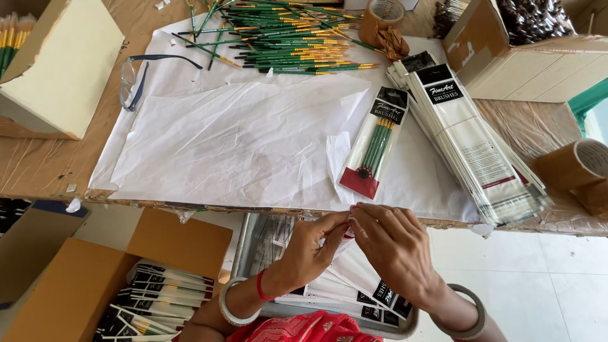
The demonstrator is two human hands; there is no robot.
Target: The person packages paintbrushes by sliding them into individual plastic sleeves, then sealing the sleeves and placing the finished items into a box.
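Left hand and right hand both pinch a clear sleeve at the surface edge; the slack film risks slipping into the tray below.

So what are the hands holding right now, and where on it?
Both hands, left and right, pinch the top end of a clear brush packet at their fingertips, just below the table edge.

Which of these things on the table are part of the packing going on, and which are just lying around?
In use:
- left hand and right hand, pinching a clear sleeve
- filled brush packet
- stack of empty sleeves
- loose green brushes
- white paper sheet

Lying about:
- spectacles
- tape roll
- second tape roll
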